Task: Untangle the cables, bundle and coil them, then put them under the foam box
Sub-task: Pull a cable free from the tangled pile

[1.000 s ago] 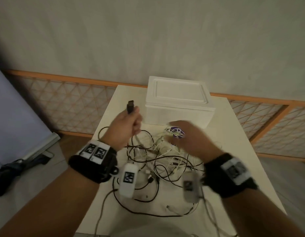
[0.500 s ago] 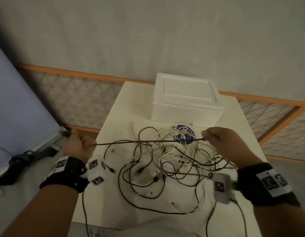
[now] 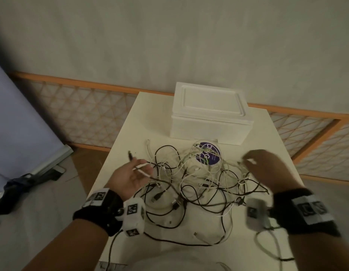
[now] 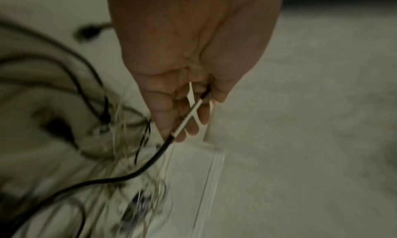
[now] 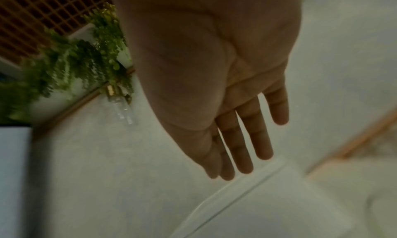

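The only lettering stands on a round purple label (image 3: 208, 154) lying among the tangled cables (image 3: 199, 178) just in front of the foam box (image 3: 208, 122); it carries large white letters, with a "C" at the start and what may be a "G" further on, but cables cross it and the word cannot be read whole; smaller print beneath is too fine to make out; the wristbands (image 3: 310, 209) bear black-and-white square code markers, patterns rather than words.
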A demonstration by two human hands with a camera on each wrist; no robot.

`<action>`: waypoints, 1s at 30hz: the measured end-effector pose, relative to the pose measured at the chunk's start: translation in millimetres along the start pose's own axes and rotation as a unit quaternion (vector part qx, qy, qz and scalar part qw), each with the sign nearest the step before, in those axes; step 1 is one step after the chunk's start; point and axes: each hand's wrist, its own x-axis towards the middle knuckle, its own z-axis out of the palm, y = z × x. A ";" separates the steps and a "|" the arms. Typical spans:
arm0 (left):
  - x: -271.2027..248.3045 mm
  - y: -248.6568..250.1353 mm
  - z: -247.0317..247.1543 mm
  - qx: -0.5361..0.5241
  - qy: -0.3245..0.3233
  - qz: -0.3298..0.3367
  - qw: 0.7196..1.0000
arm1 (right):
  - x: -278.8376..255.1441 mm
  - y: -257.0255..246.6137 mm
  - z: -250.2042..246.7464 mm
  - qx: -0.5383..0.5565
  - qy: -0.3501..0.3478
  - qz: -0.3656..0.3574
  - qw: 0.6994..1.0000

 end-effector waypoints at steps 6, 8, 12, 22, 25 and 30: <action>-25.2 -29.6 66.1 0.084 -0.143 -0.017 0.986 | -22.9 -146.6 62.4 0.172 -0.192 -0.239 0.936; -27.0 -29.3 62.3 0.114 -0.155 -0.016 0.981 | -21.0 -151.0 69.6 0.233 -0.202 -0.213 0.927; -26.3 -26.6 50.6 0.144 -0.145 0.014 0.979 | -17.4 -147.2 69.2 0.360 -0.221 -0.158 0.893; -17.8 -36.0 54.3 0.257 -0.025 0.229 0.939 | -5.5 -164.8 66.6 0.083 -0.147 -0.223 0.960; -20.3 -29.8 56.5 0.165 -0.080 0.184 0.966 | 1.2 -159.7 60.1 0.236 -0.176 -0.184 0.938; -24.1 -20.0 60.8 0.072 -0.141 0.170 0.973 | 8.5 -153.3 54.9 0.359 -0.221 -0.142 0.896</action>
